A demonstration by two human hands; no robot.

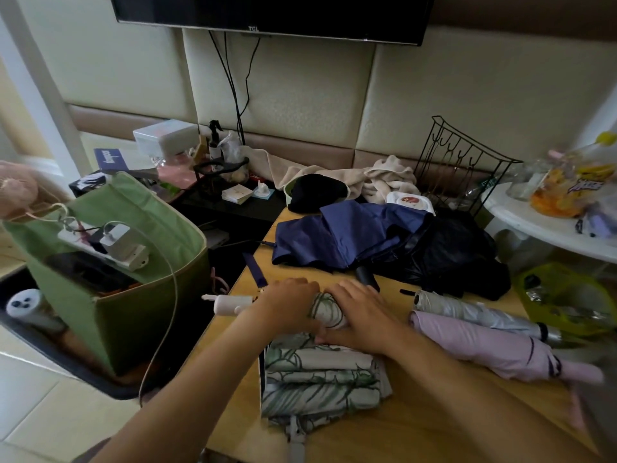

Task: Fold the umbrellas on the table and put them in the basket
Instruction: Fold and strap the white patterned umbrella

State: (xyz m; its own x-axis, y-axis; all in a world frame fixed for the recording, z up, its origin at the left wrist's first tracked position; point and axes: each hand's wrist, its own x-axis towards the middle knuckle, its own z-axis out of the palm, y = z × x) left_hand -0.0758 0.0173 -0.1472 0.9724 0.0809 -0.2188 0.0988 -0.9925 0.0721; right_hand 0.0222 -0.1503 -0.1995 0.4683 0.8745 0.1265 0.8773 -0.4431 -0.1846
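The wooden worktop fills the lower right of the view, with the green fabric basket standing on the floor just off its left edge; a power strip with plugs lies across the basket's open top. At the far side of the worktop an unfolded navy umbrella lies spread out, and a loose black umbrella is heaped beside it on the right, the two overlapping where they meet. In the near middle lies the leaf-print umbrella, its canopy gathered into flat pleats and its white handle pointing left toward the basket. To its right a rolled pink umbrella lies at an angle, and a rolled silver umbrella lies just behind it, touching along their length. The left hand curls its grip around the far, rolled part of the leaf-print umbrella near the handle. The right hand rests next to it on the same cloth, fingers bent over the roll and thumb pressed at the fold, so both hands hold that umbrella.
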